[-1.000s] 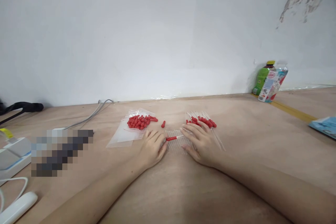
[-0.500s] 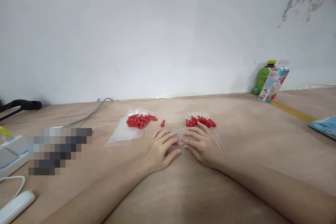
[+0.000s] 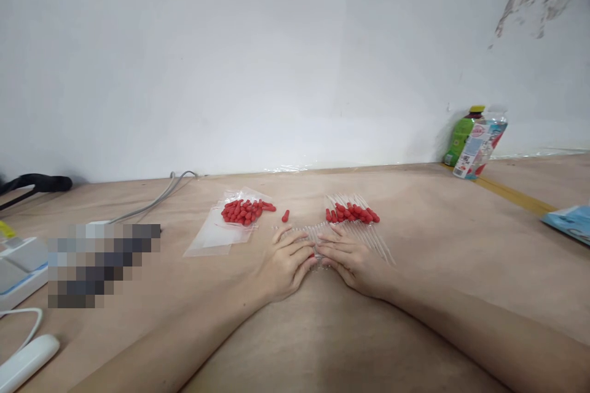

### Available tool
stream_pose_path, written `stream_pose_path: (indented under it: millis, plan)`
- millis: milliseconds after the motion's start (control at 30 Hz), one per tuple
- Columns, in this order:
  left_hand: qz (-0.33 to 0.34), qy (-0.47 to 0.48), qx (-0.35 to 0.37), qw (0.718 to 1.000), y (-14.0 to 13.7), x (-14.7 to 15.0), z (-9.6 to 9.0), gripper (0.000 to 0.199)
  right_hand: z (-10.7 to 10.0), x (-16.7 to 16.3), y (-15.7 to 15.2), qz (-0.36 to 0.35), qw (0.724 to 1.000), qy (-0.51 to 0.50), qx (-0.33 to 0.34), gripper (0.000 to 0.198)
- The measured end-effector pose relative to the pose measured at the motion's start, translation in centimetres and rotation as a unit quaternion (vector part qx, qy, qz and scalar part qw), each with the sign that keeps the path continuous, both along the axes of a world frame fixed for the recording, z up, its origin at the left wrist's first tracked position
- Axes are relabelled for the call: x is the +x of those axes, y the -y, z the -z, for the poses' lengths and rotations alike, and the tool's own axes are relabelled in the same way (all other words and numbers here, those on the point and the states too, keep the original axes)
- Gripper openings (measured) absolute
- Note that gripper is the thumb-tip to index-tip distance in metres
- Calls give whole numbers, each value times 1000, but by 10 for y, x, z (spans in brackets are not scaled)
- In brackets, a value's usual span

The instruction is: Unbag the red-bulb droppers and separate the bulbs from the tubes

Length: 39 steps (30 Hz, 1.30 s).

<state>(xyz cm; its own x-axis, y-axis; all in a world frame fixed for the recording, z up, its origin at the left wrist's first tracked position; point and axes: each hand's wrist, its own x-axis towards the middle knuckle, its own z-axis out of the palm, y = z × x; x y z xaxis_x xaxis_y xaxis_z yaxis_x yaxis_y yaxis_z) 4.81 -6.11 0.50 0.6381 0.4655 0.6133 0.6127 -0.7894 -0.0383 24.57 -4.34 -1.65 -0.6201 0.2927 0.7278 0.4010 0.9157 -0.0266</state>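
Both hands meet low over a row of clear glass dropper tubes on the table. My left hand is closed around a red rubber dropper bulb, of which only a sliver shows between the fingertips. Opposite it, my right hand is closed on a clear dropper tube, mostly hidden by the fingers. Beyond the right hand lie several tubes fitted with red bulbs. A single loose red bulb lies just beyond the left hand. Farther left, a pile of red bulbs rests on a clear plastic bag.
At the back right stand a green bottle and a clear labelled bottle. A blue packet lies at the right edge. On the left are a power strip, a grey cable and a white device.
The hands have come closer together, and the red bulb between them is now nearly covered. My right index finger has come down and back from the finished-looking red-bulbed droppers.
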Motion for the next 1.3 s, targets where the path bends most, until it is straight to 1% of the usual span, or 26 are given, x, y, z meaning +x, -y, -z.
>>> stream_pose_path:
  millis: [100, 200, 400, 567, 633, 733, 833, 900, 933, 967, 1033, 1100, 1167, 1233, 1300]
  plan:
    - [11, -24, 0, 1000, 2, -1, -2, 16, 1, 2, 2, -11, 1000, 4, 14, 25]
    - [17, -31, 2, 999, 4, -2, -3, 14, 4, 4, 2, -19, 999, 1, 44, 26]
    - [19, -50, 2, 999, 8, -3, -6, 16, 6, 12, 3, -24, 997, 28, 75, 34]
    - [35, -31, 25, 999, 8, -10, -2, 15, 4, 23, 8, -31, 995, 21, 90, 40]
    - [21, -7, 27, 999, 7, -18, 1, 13, 3, 33, 9, -15, 996, 9, 85, 42]
    - [-13, 28, 27, 999, 0, -32, 2, 14, 2, 54, 11, 39, 996, -17, 78, 40]
    - [-64, 73, 29, 995, -16, -49, -7, 19, 3, 78, 13, 132, 988, -31, 77, 34]
    - [-137, 98, 12, 986, -31, -62, -19, 25, 4, 94, 12, 211, 975, -32, 67, 29]
    - [-191, 102, -4, 976, -41, -69, -26, 25, 5, 100, 12, 248, 967, -34, 55, 27]
    - [-259, 100, -29, 960, -50, -76, -33, 25, 6, 107, 10, 281, 958, -38, 39, 26]
    - [-381, 39, -95, 919, -71, -89, -47, 28, 8, 115, 6, 336, 940, -55, -1, 25]
    - [-413, 18, -116, 903, -92, -98, -56, 30, 10, 119, 2, 376, 923, -69, -49, 25]
    - [-438, 4, -140, 888, -111, -102, -60, 31, 11, 118, -1, 394, 913, -65, -84, 23]
    - [-458, -13, -162, 874, -127, -102, -60, 31, 11, 116, -2, 392, 913, -45, -98, 20]
    - [-469, -32, -181, 864, -137, -100, -57, 28, 10, 113, -3, 383, 918, -27, -98, 19]
